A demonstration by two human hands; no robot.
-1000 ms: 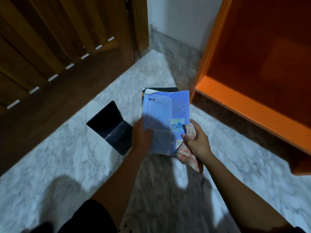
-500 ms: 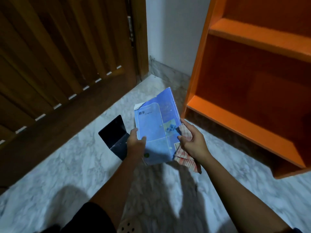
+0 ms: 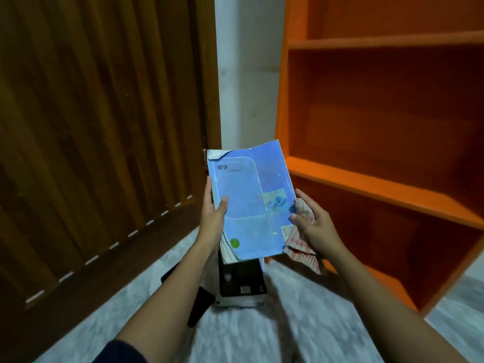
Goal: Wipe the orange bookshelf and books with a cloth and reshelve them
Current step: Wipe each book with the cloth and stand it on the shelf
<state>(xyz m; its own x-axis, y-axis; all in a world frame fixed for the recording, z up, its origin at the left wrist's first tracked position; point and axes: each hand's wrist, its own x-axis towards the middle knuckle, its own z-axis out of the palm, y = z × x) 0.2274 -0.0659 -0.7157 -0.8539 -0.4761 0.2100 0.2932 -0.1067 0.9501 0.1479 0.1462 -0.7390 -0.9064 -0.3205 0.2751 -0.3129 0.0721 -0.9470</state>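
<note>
Now | left grip (image 3: 213,218) holds blue book (image 3: 251,200) edge | right grip (image 3: 315,227) pinches cloth (image 3: 298,249)

Just one view here, a wide-angle camera worn on the head, facing forward and down along both forearms. Close in at centre frame, the left hand (image 3: 212,224) and right hand (image 3: 317,229) hold the blue book (image 3: 251,203), with the cloth (image 3: 301,254) under the right. The wooden door (image 3: 91,127) fills the left side, the orange bookshelf (image 3: 366,184) the right, and the marble floor (image 3: 262,336) runs along the bottom.
</note>
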